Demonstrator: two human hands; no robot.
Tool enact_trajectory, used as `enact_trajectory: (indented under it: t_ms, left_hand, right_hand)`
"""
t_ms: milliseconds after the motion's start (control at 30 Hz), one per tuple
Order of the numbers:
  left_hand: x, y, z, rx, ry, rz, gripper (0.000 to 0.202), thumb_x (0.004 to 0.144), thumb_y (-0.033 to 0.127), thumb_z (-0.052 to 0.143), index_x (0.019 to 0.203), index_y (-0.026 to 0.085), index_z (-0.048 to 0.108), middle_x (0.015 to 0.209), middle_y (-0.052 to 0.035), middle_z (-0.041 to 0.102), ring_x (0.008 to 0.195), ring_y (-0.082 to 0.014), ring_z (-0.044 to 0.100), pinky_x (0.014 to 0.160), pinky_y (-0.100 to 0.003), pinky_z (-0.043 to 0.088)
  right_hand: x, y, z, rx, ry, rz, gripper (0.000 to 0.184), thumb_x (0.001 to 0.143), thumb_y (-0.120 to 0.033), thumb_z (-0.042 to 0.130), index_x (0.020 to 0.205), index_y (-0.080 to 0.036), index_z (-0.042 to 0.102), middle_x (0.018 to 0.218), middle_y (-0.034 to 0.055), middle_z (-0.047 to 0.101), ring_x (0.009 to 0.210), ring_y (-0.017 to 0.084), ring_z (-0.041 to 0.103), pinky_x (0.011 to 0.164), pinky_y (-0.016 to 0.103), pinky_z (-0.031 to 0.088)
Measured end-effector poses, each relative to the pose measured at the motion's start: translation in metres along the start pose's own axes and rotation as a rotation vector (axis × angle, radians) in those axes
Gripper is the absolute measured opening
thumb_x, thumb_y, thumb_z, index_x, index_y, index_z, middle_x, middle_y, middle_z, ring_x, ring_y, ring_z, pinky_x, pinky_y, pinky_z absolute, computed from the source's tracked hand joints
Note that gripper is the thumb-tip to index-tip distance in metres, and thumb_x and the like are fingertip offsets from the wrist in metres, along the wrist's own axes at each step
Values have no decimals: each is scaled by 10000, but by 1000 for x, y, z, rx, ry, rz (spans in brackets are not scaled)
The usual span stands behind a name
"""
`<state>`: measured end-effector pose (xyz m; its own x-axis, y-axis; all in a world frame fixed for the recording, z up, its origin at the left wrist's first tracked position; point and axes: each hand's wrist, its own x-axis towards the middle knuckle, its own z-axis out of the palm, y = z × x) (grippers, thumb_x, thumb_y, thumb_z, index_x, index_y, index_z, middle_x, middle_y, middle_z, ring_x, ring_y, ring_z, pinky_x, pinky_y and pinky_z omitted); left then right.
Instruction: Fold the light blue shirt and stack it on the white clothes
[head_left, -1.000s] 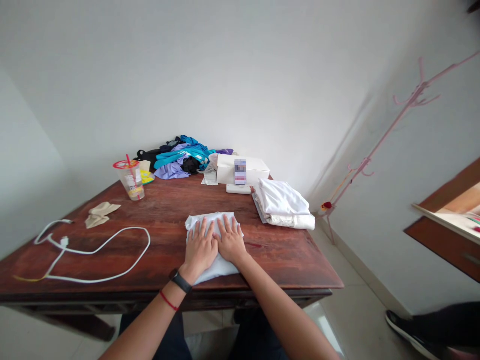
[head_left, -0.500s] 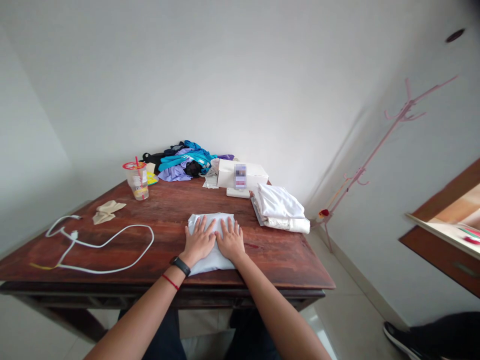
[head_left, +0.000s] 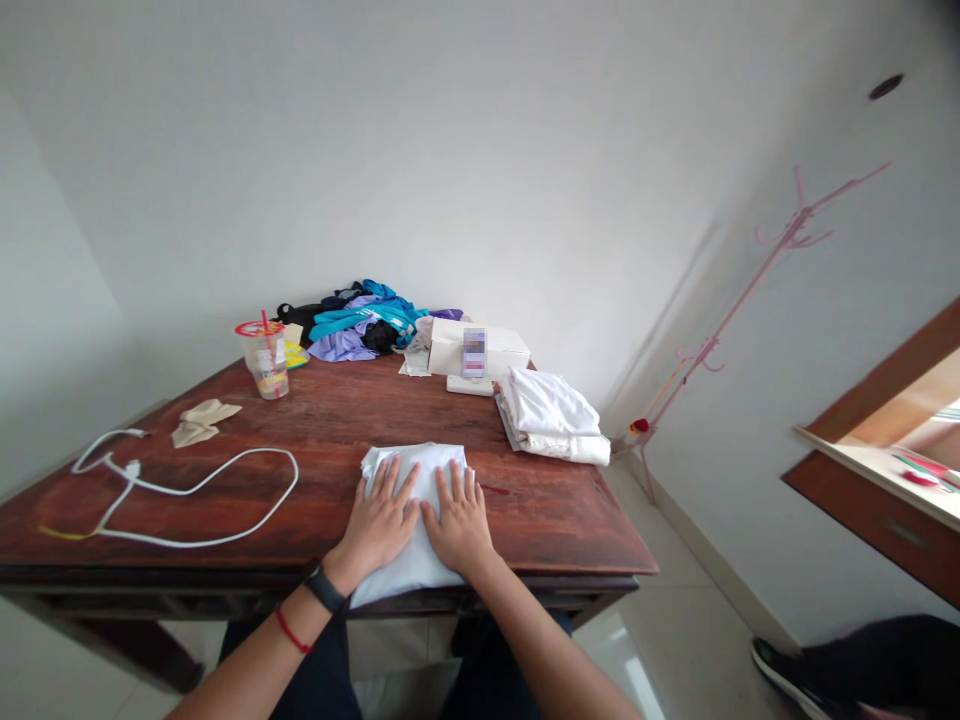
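Observation:
A folded white cloth (head_left: pixel 420 465) lies on the wooden table (head_left: pixel 315 430) near its front edge. My left hand (head_left: pixel 377 520) rests flat on the cloth's left half, fingers spread. My right hand (head_left: pixel 459 520) lies flat beside it on the right half, fingers stretched out. The two hands touch at the thumbs. A black band and a red string sit on my left wrist.
A stack of folded white clothes (head_left: pixel 551 417) sits at the right. A white box (head_left: pixel 480 345) and a heap of coloured clothes (head_left: pixel 360 325) lie at the back. A plastic cup (head_left: pixel 264 362), a beige rag (head_left: pixel 196 421) and a white cable (head_left: pixel 187 485) are on the left. Someone's shoe (head_left: pixel 787 670) shows at the lower right.
Both hands have slid back along the cloth towards the table's front edge, still flat on it. The view has shifted a little.

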<state>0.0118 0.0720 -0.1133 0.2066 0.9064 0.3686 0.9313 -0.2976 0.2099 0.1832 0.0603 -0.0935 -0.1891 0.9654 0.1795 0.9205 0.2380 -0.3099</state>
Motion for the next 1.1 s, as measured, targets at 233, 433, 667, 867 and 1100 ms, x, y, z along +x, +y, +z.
enact_trajectory:
  t_ms: [233,433,667,867,1100]
  left_hand:
    - [26,-2,-4,21,-97,12,606,993,320,452,1590,257,372,1663,-185,269,1529,-410,254,1151,-695,253]
    - [61,-2,-3,21,-147,32,593,1016,352,431,1595,243,361,1662,-194,266,1537,-407,230,1170,-680,234]
    - [93,-9,9,31,-130,55,591,1015,344,421,1596,251,360,1657,-174,298,1535,-384,254,1171,-660,258]
    - [107,-14,16,1,-97,68,589,1004,343,436,1584,253,390,1650,-157,324,1527,-385,277,1169,-652,278]
    - [130,-20,22,-61,-115,66,590,1002,323,458,1583,248,390,1655,-171,304,1531,-390,264,1172,-669,259]
  right_hand:
    - [18,2,-12,-13,60,-29,520,1011,-450,481,1468,-211,548,1604,126,419,1454,381,384,1149,492,349]
    - [59,18,-30,101,124,30,398,907,-413,645,1250,-218,701,1364,144,576,1223,329,559,1043,417,450]
    - [114,67,-35,614,106,369,622,778,-307,763,1344,-109,598,1363,203,562,1212,327,600,1065,427,437]
    - [128,90,-37,893,-64,371,343,783,-306,809,1052,-123,703,889,103,748,819,254,711,723,350,564]
    - [139,89,-33,1188,-238,369,310,757,-364,848,886,-106,733,767,125,751,663,236,698,596,339,554]
